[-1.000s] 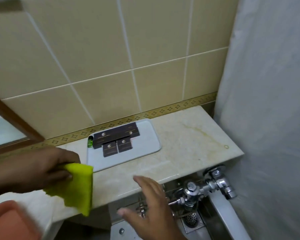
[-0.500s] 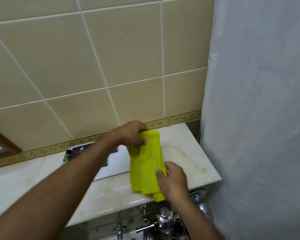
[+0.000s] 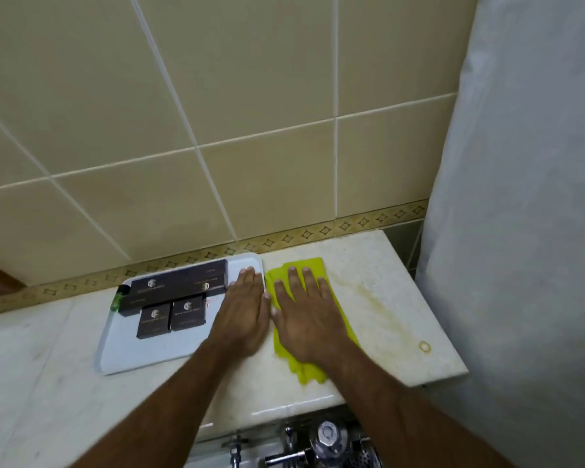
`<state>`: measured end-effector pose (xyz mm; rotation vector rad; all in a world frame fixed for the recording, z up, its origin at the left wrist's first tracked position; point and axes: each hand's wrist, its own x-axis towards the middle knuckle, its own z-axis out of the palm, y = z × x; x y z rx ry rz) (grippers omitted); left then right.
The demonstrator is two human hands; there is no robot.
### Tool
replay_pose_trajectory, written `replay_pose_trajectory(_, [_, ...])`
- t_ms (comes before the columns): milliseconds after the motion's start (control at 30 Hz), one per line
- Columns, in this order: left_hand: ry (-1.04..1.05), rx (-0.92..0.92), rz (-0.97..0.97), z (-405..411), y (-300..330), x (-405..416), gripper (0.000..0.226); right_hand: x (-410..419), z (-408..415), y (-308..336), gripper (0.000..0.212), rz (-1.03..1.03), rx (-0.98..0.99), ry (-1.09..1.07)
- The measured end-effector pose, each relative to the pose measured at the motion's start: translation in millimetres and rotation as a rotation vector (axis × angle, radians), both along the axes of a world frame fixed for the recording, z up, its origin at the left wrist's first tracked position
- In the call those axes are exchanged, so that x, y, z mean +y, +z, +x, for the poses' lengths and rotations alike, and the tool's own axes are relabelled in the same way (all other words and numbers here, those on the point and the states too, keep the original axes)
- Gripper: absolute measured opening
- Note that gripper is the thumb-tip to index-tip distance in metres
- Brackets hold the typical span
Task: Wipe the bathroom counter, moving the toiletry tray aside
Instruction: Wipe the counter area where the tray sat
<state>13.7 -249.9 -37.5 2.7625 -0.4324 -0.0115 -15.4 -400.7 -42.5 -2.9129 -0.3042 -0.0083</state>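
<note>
A white toiletry tray (image 3: 142,352) lies on the marble counter (image 3: 385,265) against the tiled wall. It carries several dark brown boxes (image 3: 183,282) and a small green bottle (image 3: 117,300). My left hand (image 3: 242,312) rests flat on the tray's right end, fingers straight. Just right of the tray a folded yellow cloth (image 3: 309,371) lies on the counter. My right hand (image 3: 304,312) presses flat on top of it with the fingers spread, not curled around it.
A yellowish stain (image 3: 375,295) and a small ring mark (image 3: 424,346) sit on the counter's right part. A white shower curtain (image 3: 520,231) hangs at the counter's right end. Chrome valve fittings (image 3: 328,437) stick out below the front edge.
The cloth was held up between both hands; now it lies flat on the counter under my right hand. My left hand has let go of it and lies on the tray's right end.
</note>
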Motion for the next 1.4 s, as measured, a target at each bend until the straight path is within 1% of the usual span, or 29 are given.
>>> replay_pose_trajectory(67, [0.011, 0.01, 0.0, -2.9, -4.4, 2.1, 0.056, -12.5, 23.1, -2.0, 0.06, -0.03, 0.005, 0.024])
replay_pose_trajectory(167, [0.012, -0.008, -0.013, -1.6, -6.4, 3.3, 0.058, -56.8, 51.9, -0.2, 0.058, -0.077, -0.018, 0.003])
replay_pose_trajectory(233, [0.007, 0.012, 0.002, 0.1, -6.1, 2.2, 0.059, -90.9, 52.1, -2.4, 0.057, -0.096, -0.004, -0.044])
replay_pose_trajectory(300, [0.01, 0.016, 0.008, -1.8, -6.0, 0.8, 0.059, -120.1, 40.6, -4.0, 0.057, -0.109, 0.011, -0.136])
replay_pose_trajectory(367, [0.014, 0.026, 0.017, -1.6, -4.3, 0.8, 0.06, -134.7, 21.5, -2.4, 0.057, -0.108, 0.025, -0.221])
replay_pose_trajectory(500, [0.013, 0.016, 0.02, -1.9, -3.3, -0.1, 0.059, -126.3, -36.2, 1.4, 0.062, -0.078, 0.017, -0.362])
replay_pose_trajectory(633, [0.005, 0.026, 0.008, 0.8, -3.0, 0.0, 0.058, -83.3, -83.2, 2.1, 0.062, -0.043, 0.006, -0.417])
replay_pose_trajectory(733, [-0.002, 0.043, -0.002, 1.0, -3.3, -0.1, 0.058, -35.4, -103.7, 0.2, 0.06, -0.016, -0.011, -0.347])
replay_pose_trajectory(800, [0.003, 0.045, -0.005, 1.9, -2.0, 1.8, 0.056, -0.8, -113.7, -3.4, 0.057, 0.028, -0.044, -0.22])
replay_pose_trajectory(867, [-0.007, 0.04, -0.018, 1.0, 0.1, 0.5, 0.055, 13.7, -126.0, -7.2, 0.056, 0.05, -0.059, -0.047])
replay_pose_trajectory(967, [-0.005, 0.061, -0.022, 0.7, 2.2, 0.8, 0.056, -13.6, -136.2, -11.6, 0.056, 0.019, -0.087, 0.168])
replay_pose_trajectory(1033, [-0.006, 0.069, -0.02, 0.1, 2.1, 2.4, 0.057, -52.9, -135.3, -11.5, 0.057, -0.064, -0.064, 0.18])
replay_pose_trajectory(1100, [-0.009, 0.072, -0.009, -0.4, 0.6, 4.8, 0.058, -95.4, -126.6, -10.2, 0.056, -0.133, -0.059, 0.059])
replay_pose_trajectory(1167, [-0.016, 0.081, 0.001, 1.4, -0.5, 3.6, 0.059, -120.9, -121.8, -5.5, 0.056, -0.093, -0.061, -0.161])
replay_pose_trajectory(1267, [0.002, 0.087, -0.015, 0.7, 1.1, 2.2, 0.059, -99.1, -118.1, -4.2, 0.058, -0.015, -0.071, -0.447])
replay_pose_trajectory(1300, [0.009, 0.095, -0.053, -1.7, 4.1, 0.1, 0.058, -84.2, -118.3, -4.8, 0.059, 0.012, -0.08, -0.52])
replay_pose_trajectory(1333, [0.016, 0.097, -0.114, -5.0, 8.4, -3.4, 0.057, -71.6, -119.9, -4.7, 0.06, 0.036, -0.078, -0.564])
replay_pose_trajectory(1400, [0.037, 0.051, -0.255, -14.4, 23.7, 3.0, 0.053, -42.4, -128.8, -3.1, 0.062, 0.056, -0.069, -0.54])
